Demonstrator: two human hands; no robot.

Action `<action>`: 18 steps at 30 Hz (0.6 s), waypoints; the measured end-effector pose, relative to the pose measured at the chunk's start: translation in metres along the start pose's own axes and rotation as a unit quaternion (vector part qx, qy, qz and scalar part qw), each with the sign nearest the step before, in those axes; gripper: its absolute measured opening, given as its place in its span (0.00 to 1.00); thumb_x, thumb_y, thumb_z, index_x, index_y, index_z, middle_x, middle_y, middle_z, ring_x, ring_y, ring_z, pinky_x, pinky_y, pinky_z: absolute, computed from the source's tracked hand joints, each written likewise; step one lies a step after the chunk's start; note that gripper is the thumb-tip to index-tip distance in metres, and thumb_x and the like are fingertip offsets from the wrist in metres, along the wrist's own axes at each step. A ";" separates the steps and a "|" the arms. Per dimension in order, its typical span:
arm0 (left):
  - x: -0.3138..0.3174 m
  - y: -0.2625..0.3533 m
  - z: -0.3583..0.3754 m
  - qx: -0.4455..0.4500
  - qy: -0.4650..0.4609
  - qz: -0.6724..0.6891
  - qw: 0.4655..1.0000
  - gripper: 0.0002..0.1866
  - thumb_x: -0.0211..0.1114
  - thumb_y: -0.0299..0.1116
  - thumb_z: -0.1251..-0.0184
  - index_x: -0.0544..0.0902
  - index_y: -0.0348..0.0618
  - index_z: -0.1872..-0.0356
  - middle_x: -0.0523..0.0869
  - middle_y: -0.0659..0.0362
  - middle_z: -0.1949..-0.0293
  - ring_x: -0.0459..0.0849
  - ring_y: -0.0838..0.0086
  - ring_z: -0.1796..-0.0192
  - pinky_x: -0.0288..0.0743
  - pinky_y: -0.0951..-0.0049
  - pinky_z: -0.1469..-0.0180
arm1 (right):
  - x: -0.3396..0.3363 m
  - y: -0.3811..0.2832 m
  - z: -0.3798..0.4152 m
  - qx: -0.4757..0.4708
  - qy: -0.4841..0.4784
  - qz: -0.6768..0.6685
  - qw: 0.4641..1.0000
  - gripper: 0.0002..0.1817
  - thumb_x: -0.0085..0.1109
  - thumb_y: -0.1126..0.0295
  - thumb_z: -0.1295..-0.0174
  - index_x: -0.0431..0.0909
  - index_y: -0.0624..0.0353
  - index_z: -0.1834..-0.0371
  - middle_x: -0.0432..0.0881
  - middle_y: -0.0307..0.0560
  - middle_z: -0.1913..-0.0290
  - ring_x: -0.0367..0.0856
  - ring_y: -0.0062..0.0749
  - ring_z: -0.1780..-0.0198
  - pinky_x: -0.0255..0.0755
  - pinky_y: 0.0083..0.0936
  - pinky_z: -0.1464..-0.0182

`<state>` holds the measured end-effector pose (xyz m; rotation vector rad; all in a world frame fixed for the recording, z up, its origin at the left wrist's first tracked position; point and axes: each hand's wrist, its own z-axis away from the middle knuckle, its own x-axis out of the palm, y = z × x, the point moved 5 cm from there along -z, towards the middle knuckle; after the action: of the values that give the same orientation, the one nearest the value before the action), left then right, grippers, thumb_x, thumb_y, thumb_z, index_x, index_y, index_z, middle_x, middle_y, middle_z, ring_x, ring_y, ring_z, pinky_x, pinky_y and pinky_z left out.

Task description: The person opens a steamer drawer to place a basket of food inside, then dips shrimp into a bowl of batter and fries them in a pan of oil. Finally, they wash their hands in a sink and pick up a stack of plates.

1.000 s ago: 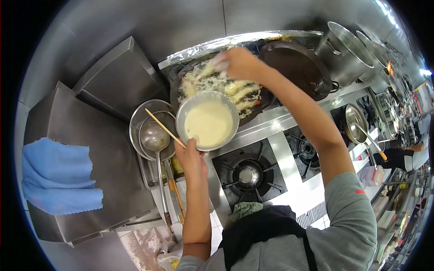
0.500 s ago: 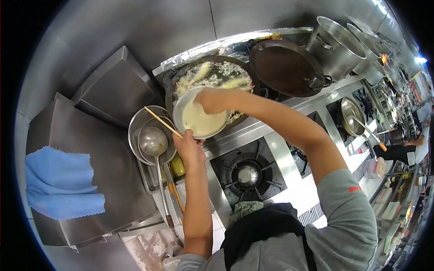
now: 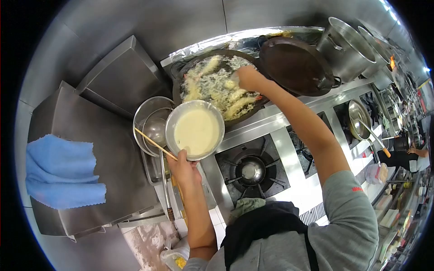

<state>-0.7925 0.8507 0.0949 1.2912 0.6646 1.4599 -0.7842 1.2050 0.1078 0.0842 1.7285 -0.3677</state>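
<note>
My left hand [image 3: 186,169] holds the near rim of a metal bowl [image 3: 219,131] of pale batter [image 3: 196,131], together with a wooden chopstick [image 3: 155,143] that points up to the left. Beyond the bowl, a wide dark wok [image 3: 177,77] holds bubbling oil with several battered pieces [image 3: 237,107], some with reddish ends. Over the right part of this wok is my right hand [image 3: 247,78], its fingers pointing down and left. Something pale and blurred shows at those fingertips, and I cannot make out what it is.
A ladle [image 3: 156,131] rests in a strainer over a metal bowl [image 3: 140,113] at the left. Right of the wok stand an empty dark pan [image 3: 296,65] and tall pots [image 3: 346,47]. A burner [image 3: 252,170] lies nearer me. A blue cloth [image 3: 63,171] hangs left; a person [image 3: 409,153] is far right.
My right hand has moved out of the batter bowl, up and right over the wok. My left hand and the bowl have shifted nearer to me, uncovering more of the oil.
</note>
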 end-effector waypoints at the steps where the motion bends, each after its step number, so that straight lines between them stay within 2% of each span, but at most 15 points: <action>1: -0.003 0.002 0.005 0.001 0.004 0.000 1.000 0.21 0.55 0.21 0.41 0.69 0.41 0.44 0.79 0.54 0.52 0.83 0.70 0.58 0.78 0.74 0.67 | 0.010 0.015 -0.001 -0.003 -0.001 -0.002 1.000 0.17 0.58 0.75 0.58 0.85 0.61 0.61 0.84 0.61 0.63 0.82 0.56 0.57 0.75 0.42 0.50; 3: -0.008 0.005 0.011 0.008 0.011 0.002 1.000 0.21 0.55 0.22 0.41 0.69 0.41 0.44 0.79 0.55 0.52 0.83 0.71 0.57 0.78 0.75 0.67 | 0.017 0.041 -0.004 0.063 0.012 -0.024 0.998 0.16 0.57 0.74 0.57 0.85 0.61 0.62 0.83 0.62 0.63 0.82 0.56 0.57 0.75 0.44 0.51; 7: -0.011 0.007 0.018 0.011 0.006 -0.010 1.000 0.22 0.56 0.22 0.41 0.69 0.42 0.43 0.80 0.55 0.53 0.83 0.72 0.58 0.78 0.76 0.68 | 0.010 0.028 0.005 0.078 -0.014 -0.019 0.997 0.16 0.57 0.75 0.57 0.85 0.61 0.63 0.83 0.64 0.62 0.81 0.56 0.56 0.75 0.44 0.50; 9: -0.006 0.009 0.021 0.015 0.026 0.012 0.999 0.22 0.57 0.22 0.41 0.70 0.42 0.43 0.81 0.56 0.55 0.83 0.73 0.61 0.77 0.78 0.71 | 0.004 0.005 0.012 0.009 0.056 -0.085 0.995 0.15 0.56 0.75 0.57 0.86 0.60 0.64 0.83 0.64 0.64 0.82 0.56 0.57 0.75 0.44 0.50; 10: -0.006 0.009 0.020 0.017 0.023 0.012 1.000 0.22 0.57 0.22 0.41 0.70 0.42 0.43 0.81 0.56 0.55 0.83 0.73 0.61 0.77 0.78 0.71 | 0.004 -0.002 0.014 0.047 0.007 -0.125 0.991 0.14 0.56 0.75 0.58 0.86 0.59 0.67 0.82 0.64 0.64 0.82 0.56 0.57 0.74 0.44 0.50; 11: -0.008 0.007 0.018 0.007 0.014 0.004 1.000 0.22 0.57 0.22 0.41 0.70 0.42 0.43 0.81 0.57 0.55 0.83 0.73 0.61 0.77 0.77 0.71 | 0.012 0.004 0.011 0.048 0.010 -0.125 0.991 0.14 0.56 0.75 0.58 0.86 0.59 0.67 0.82 0.64 0.64 0.82 0.56 0.57 0.74 0.44 0.50; 13: -0.011 0.001 0.013 -0.001 0.006 -0.003 1.000 0.22 0.57 0.22 0.41 0.70 0.43 0.43 0.82 0.57 0.56 0.84 0.73 0.62 0.77 0.77 0.71 | 0.037 0.026 -0.001 0.024 0.009 -0.072 0.997 0.13 0.56 0.75 0.58 0.85 0.60 0.67 0.83 0.64 0.65 0.82 0.57 0.57 0.75 0.44 0.50; 14: -0.012 -0.004 0.011 -0.007 -0.003 -0.002 1.000 0.22 0.57 0.22 0.41 0.70 0.42 0.43 0.81 0.56 0.55 0.84 0.73 0.62 0.77 0.77 0.71 | 0.033 0.033 -0.002 0.024 0.010 -0.072 0.997 0.13 0.56 0.75 0.58 0.85 0.60 0.67 0.83 0.64 0.65 0.82 0.57 0.57 0.75 0.44 0.50; 16: -0.010 -0.005 0.009 -0.012 -0.010 0.002 1.000 0.22 0.57 0.22 0.40 0.70 0.42 0.44 0.81 0.56 0.55 0.84 0.73 0.62 0.76 0.77 0.72 | 0.024 0.046 -0.004 0.036 0.007 0.051 0.998 0.13 0.57 0.75 0.57 0.85 0.60 0.66 0.83 0.63 0.64 0.82 0.57 0.57 0.75 0.43 0.50; 17: -0.004 -0.005 0.008 -0.010 -0.018 0.007 1.000 0.20 0.56 0.22 0.39 0.69 0.43 0.45 0.81 0.55 0.54 0.84 0.72 0.63 0.77 0.76 0.73 | 0.014 0.047 -0.003 0.034 0.009 0.052 0.998 0.13 0.57 0.75 0.57 0.85 0.60 0.66 0.83 0.63 0.64 0.82 0.57 0.57 0.75 0.43 0.50; 18: 0.002 -0.005 0.007 -0.010 -0.025 0.012 1.000 0.18 0.55 0.22 0.38 0.68 0.43 0.47 0.81 0.55 0.54 0.85 0.72 0.64 0.78 0.75 0.75 | -0.004 0.041 -0.002 -0.006 0.044 0.064 0.997 0.09 0.57 0.73 0.53 0.83 0.63 0.69 0.81 0.60 0.69 0.81 0.56 0.62 0.76 0.43 0.54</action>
<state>-0.7836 0.8526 0.0933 1.3198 0.6019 1.4448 -0.7744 1.2445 0.1036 0.2029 1.8017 -0.2627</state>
